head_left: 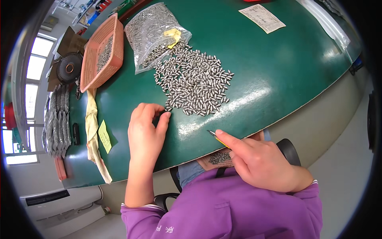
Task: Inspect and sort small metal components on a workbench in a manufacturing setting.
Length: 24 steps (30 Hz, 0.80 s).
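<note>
A heap of small, silvery pointed metal parts lies loose on the green tabletop. At its near left edge is my left hand, with thumb and forefinger closed round a small metal part that the fingertips partly hide. My right hand is closed on a slim tool with a yellow handle and dark pointed tip; its exact kind does not show. The forefinger lies along this tool, and its tip points toward the near side of the heap. Below the table edge, a pink basket of similar parts sits by my lap.
An open plastic bag of metal parts lies behind the heap. Left of it, a pink basket holds more. A yellow cloth strip, green note, black marker and stacked packets lie left. A paper slip lies far right.
</note>
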Available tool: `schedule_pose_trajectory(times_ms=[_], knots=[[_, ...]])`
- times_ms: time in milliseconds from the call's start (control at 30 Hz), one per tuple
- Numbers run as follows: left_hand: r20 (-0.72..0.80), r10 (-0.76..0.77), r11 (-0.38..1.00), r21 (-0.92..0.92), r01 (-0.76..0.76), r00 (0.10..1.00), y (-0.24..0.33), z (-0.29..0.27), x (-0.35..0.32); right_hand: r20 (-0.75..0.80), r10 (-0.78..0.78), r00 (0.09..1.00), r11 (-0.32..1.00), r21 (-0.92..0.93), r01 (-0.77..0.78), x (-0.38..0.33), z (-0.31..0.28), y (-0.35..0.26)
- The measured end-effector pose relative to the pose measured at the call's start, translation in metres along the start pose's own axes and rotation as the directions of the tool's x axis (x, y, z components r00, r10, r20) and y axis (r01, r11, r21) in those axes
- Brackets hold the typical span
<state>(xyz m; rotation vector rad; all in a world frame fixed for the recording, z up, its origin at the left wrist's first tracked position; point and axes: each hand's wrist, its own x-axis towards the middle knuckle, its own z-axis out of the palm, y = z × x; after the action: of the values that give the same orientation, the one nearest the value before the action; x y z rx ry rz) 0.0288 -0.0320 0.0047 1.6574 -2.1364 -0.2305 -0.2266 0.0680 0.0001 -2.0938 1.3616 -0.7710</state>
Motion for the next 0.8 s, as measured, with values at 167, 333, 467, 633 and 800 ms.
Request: schedule_pose_trajectory(times_ms=[167,333,467,633,800], knots=[[-0.002,-0.008,1.000,-0.018,0.008,1.000,0.001,0.004,0.000,0.043,-0.031,0.999,0.999,-0.016,0.031,0.000,0.002,0.002],[0.054,0.014,0.987,-0.159,-0.005,0.998,0.015,0.000,-0.022,0.075,0.012,0.997,0.999,-0.035,-0.009,-0.001,0.003,-0.001],[0.115,0.068,0.939,-0.343,-0.025,0.991,0.029,0.006,-0.044,0.077,0.012,0.997,1.000,-0.027,-0.010,0.000,0.008,-0.006],[0.117,0.058,0.925,-0.380,-0.010,0.991,0.028,0.010,-0.044,0.036,-0.092,0.995,0.995,-0.027,0.093,0.003,0.015,-0.003],[0.128,0.057,0.921,-0.391,-0.002,0.990,0.027,0.010,-0.043,-0.018,-0.136,0.991,0.990,-0.047,0.135,0.005,0.023,0.000]])
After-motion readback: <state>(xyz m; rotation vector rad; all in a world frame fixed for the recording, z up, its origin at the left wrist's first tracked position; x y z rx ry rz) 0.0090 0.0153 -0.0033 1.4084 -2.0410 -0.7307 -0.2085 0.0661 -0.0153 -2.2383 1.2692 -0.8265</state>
